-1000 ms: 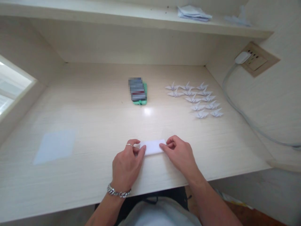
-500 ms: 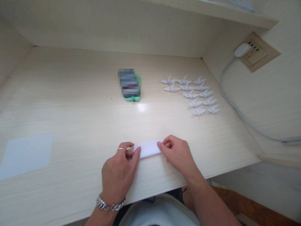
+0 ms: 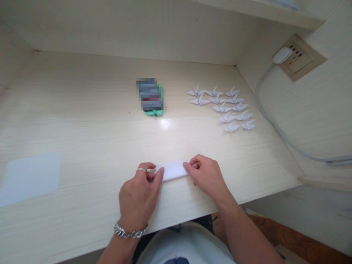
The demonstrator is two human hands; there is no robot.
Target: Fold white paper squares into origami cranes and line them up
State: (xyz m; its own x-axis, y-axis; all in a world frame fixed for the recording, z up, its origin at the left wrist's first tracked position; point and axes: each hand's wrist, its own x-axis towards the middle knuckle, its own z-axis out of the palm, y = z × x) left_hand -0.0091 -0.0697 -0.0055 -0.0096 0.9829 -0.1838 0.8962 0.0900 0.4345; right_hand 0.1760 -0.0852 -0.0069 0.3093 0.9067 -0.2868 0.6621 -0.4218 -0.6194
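Observation:
A narrow folded strip of white paper [image 3: 173, 171] lies across the space between my two hands, close to the front of the desk. My left hand [image 3: 140, 194] pinches its left end between thumb and fingers; a ring and a chain bracelet are on this hand and wrist. At the other end, the thumb and curled fingers of my right hand [image 3: 205, 175] grip the paper. Some fingertips are hidden behind it. Several white folded paper cranes [image 3: 226, 108] stand in loose rows beyond my right hand.
A phone in a green case [image 3: 153, 98], its screen pixelated, lies towards the back. Flat on the left is a white paper sheet [image 3: 31, 179]. A grey cable [image 3: 277, 128] runs down the right wall from a plug in the socket [image 3: 301, 58]. A shelf [image 3: 261, 14] overhangs the back.
The whole view has shifted slightly, so everything sits a little higher in the picture. Both hands keep the same hold on the paper strip.

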